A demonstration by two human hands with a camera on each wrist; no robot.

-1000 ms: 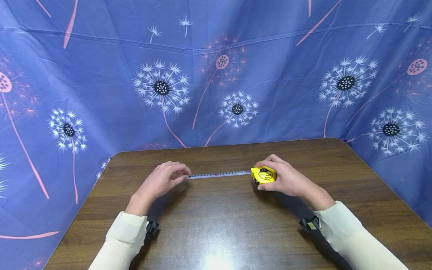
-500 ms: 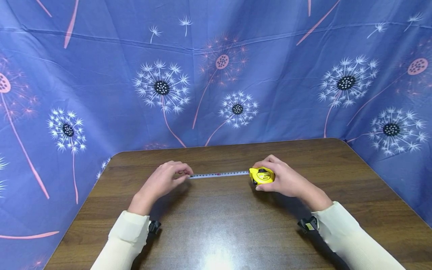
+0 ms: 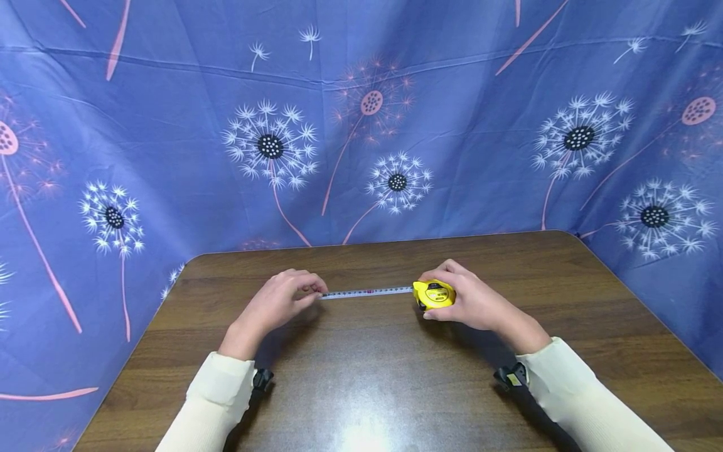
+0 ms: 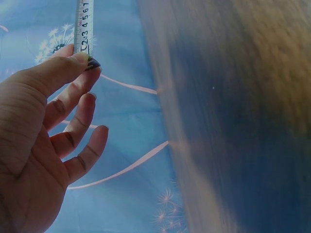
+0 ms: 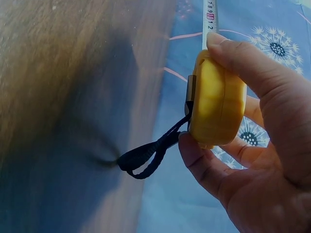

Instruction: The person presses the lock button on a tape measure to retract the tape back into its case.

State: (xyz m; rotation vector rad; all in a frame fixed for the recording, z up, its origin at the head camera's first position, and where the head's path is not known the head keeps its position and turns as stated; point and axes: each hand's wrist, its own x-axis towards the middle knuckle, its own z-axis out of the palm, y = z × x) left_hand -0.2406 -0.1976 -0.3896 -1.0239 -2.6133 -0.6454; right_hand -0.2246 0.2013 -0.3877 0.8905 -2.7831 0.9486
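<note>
A yellow tape measure point(image 3: 435, 295) is gripped by my right hand point(image 3: 465, 296), thumb on one side of its case and fingers round the other. Its blade point(image 3: 367, 292) runs out leftward, stretched straight above the table. My left hand point(image 3: 282, 298) pinches the blade's end between thumb and index finger. In the left wrist view the dark end hook point(image 4: 92, 63) pokes out past the thumb, while the other fingers curve loosely apart. A black wrist strap point(image 5: 150, 153) dangles from the case in the right wrist view, and the right thumb lies where the blade leaves the case.
The brown wood-grain table point(image 3: 361, 351) extends under both hands. Behind it and along its sides hangs a blue cloth point(image 3: 339, 125) with dandelion prints. Dark devices sit at both wrists, including one at the left cuff point(image 3: 262, 380).
The right hand has moved left with the tape measure, and the left hand slightly right. The stretch of blade between them has become shorter.
</note>
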